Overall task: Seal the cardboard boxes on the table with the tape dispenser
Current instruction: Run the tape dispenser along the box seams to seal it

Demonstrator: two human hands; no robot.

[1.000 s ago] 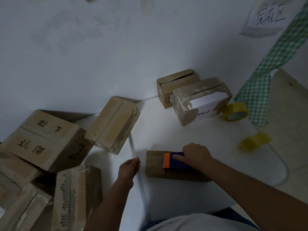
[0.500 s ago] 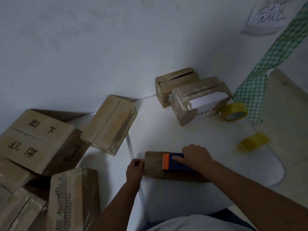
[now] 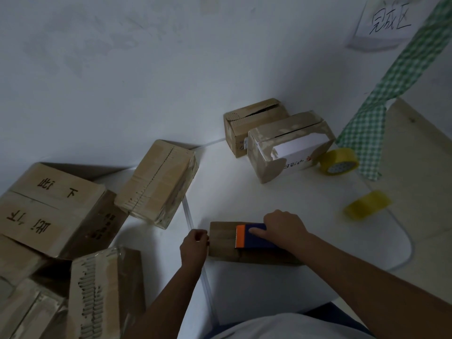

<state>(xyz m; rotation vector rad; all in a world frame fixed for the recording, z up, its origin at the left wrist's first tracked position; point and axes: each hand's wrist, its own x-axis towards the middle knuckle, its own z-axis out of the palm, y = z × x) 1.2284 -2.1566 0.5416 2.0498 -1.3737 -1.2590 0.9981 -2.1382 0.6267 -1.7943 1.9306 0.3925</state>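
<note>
Nearest the person, a flat cardboard box (image 3: 223, 241) lies on the white table (image 3: 269, 289), close to its front edge and just right of the seam where two tabletops meet. The right hand (image 3: 285, 226) rests on top of the blue and orange tape dispenser (image 3: 252, 236), fingers curled over its body with the index finger stretched along the blue side; the dispenser sits on the box's top face, its orange toothed end pointing left. The left hand (image 3: 194, 243) is at the box's left end, its fingers bunched together against that edge; whether they pinch tape or only the cardboard cannot be told. To the left, on the adjoining surface, closed boxes crowd together: a tape-wrapped box (image 3: 105, 289) standing on end at the near corner, a large box with printed characters (image 3: 49, 206) behind it, and a tilted, taped box (image 3: 159, 182) leaning toward the seam. None of them shows its contents. Farther right, a yellow tape roll (image 3: 368, 204) lies near the table's rounded edge, and a second yellow roll (image 3: 340, 161) stands beyond it, just beside a box with a white label (image 3: 291, 145) whose top flaps show a dark slit. Behind that, against the wall, a smaller box (image 3: 247, 121) has its flaps slightly parted; the inside is too dark to read. A green checked cloth (image 3: 381, 106) hangs at the far right, below a paper sign (image 3: 389, 23) on the wall.
</note>
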